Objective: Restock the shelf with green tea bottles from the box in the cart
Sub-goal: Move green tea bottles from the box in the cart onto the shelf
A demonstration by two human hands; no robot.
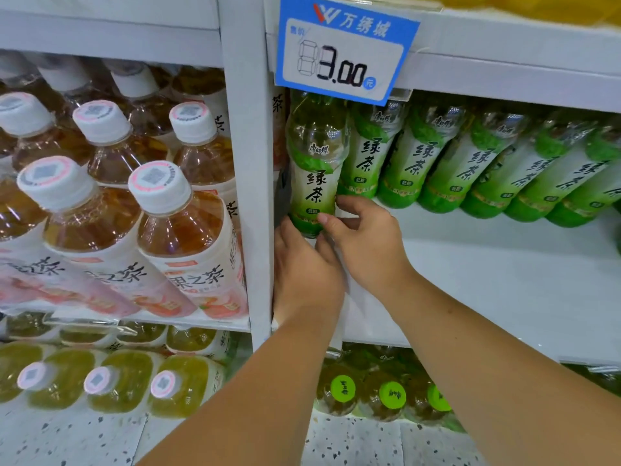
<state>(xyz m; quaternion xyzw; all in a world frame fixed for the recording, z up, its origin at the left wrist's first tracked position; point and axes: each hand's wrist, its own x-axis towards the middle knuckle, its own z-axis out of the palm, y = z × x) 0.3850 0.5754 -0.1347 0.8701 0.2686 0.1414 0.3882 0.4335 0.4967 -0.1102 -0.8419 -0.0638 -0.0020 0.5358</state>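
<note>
The green tea bottle (314,169) is pinched low on its label by the right hand (366,243); the left hand (302,274) is laid at its base, finger curl hidden. The bottle is held neck upward, long axis near vertical, at the left end of the shelf (470,280).

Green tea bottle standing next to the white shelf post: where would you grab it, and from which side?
Grip the green tea bottle round its lower labelled body, from the front. Its top is tucked behind the price tag, the white post flanks its left and neighbouring bottles crowd its right; only the lower front is free. The right hand pinches there.
</note>
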